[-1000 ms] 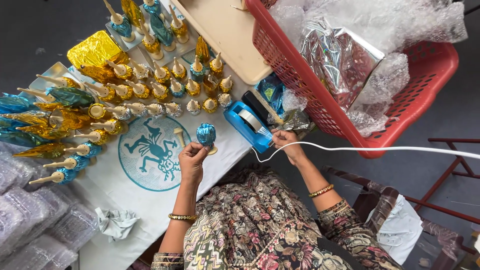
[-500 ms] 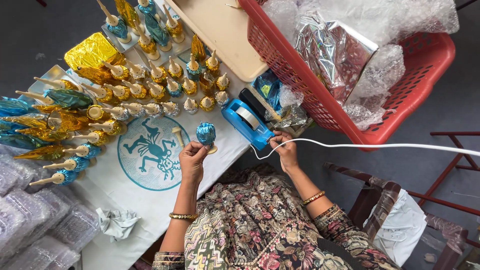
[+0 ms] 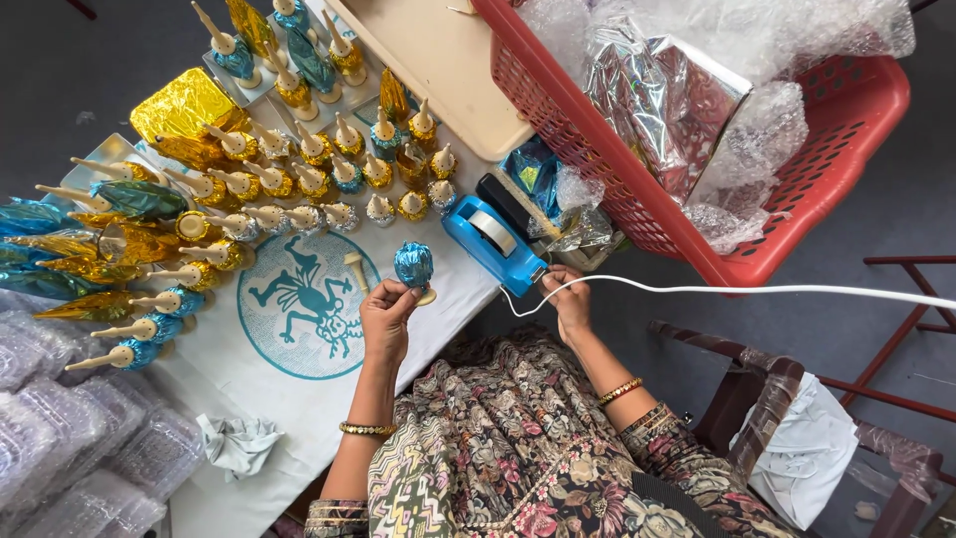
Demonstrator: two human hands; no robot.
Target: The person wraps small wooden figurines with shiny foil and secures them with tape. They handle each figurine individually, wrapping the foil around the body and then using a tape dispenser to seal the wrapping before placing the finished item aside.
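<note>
The left hand [image 3: 386,311] had its fingers closed around a small piece wrapped in blue foil [image 3: 413,265], held upright just above the white cloth [image 3: 299,418] with the thumb and fingertips pinching its lower end. The right hand [image 3: 570,304] was at the front end of the blue tape dispenser [image 3: 493,242], its fingers curled in and pinched there (whether on tape or on the dispenser's edge could not be told), with a white cable [image 3: 747,291] running across just above the knuckles. One bare cream cone [image 3: 356,269] lay on the cloth just beside the wrapped piece, next to a round teal print [image 3: 304,304]. Behind the dispenser sat a red plastic basket [image 3: 846,169], filled with silver foil sheets [image 3: 662,100] and crumpled clear wrap [image 3: 757,130]; a cream tray [image 3: 443,70] lay beside it. Further out on the cloth stood rows of finished gold and blue foil cones [image 3: 299,179], some upright, others lying on their sides toward the left edge. Clear plastic boxes [image 3: 70,448] were piled at the lower left corner, and a crumpled white rag [image 3: 237,443] lay near them.
</note>
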